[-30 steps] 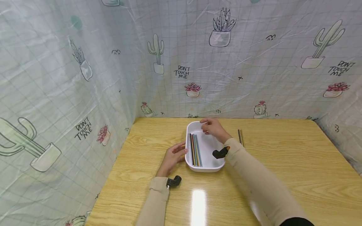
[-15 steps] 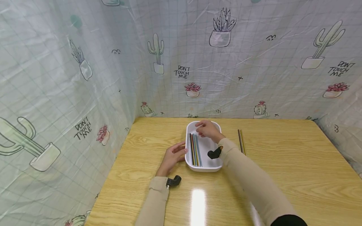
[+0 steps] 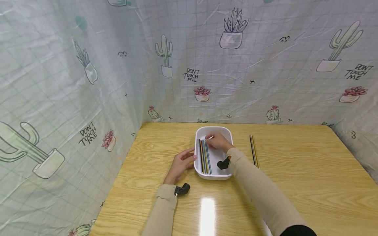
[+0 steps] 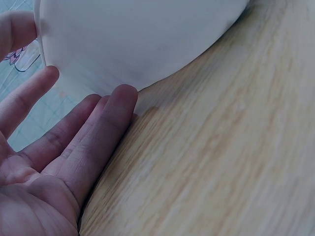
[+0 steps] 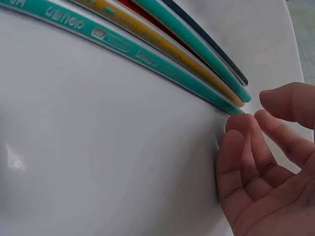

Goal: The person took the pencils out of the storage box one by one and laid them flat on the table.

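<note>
A white plastic tray [image 3: 214, 177] sits on the table, with several pencils [image 3: 205, 157] side by side along its left wall. My left hand [image 3: 180, 164] rests against the tray's left side; in the left wrist view its spread fingertips touch the outer wall [image 4: 142, 34]. Inside the tray is my right hand [image 3: 217, 141], by the pencils' far ends. In the right wrist view, its bent fingertips are right at the end of the outermost green pencil [image 5: 113, 42], with the thumb apart. A yellow pencil [image 5: 170, 51] and another green one lie alongside.
To the right of the tray, a black pencil [image 3: 252, 149] and a yellow pencil [image 3: 256, 151] lie on the wooden table [image 3: 301, 164]. A cactus-print curtain [image 3: 183, 95] hangs behind the table and on its left.
My right hand has moved left and down, from near the tray's far rim to the pencils' far ends. The left hand stays in place at the tray's side.
</note>
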Available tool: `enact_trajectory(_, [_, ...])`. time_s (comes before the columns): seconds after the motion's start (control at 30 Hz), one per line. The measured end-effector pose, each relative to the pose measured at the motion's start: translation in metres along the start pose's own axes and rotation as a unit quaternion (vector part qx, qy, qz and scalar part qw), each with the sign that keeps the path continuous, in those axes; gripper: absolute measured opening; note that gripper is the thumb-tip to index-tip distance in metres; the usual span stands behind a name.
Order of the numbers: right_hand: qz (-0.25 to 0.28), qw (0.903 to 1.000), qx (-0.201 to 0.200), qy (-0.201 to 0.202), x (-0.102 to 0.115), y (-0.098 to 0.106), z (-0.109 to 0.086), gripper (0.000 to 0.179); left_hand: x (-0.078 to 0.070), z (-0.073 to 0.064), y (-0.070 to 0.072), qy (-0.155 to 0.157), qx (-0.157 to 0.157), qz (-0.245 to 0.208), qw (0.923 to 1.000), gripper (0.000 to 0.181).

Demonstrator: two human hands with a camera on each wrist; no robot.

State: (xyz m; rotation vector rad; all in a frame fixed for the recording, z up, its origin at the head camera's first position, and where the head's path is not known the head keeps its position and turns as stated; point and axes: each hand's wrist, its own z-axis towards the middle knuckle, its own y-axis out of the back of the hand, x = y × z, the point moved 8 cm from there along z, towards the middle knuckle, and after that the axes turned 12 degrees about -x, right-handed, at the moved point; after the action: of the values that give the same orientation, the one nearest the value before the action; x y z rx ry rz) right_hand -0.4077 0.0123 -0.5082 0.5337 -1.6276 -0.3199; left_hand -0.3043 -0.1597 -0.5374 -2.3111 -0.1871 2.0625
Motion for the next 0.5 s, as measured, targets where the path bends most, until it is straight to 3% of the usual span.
enact_trajectory(0.37, [-0.022,0.9997,0.010,-0.009,-0.0049,-0.0041,0.0009,0.031,-0.0012,-0.0020,0.0010,0.008,-0.002,0.009,0.9999,0.049])
enact_trajectory(0.5, [-0.029,0.9995,0.008,0.008,-0.0045,-0.0039,0.0016,0.032,-0.0007,-0.0013,0.0006,0.008,-0.001,0.011,0.9999,0.050])
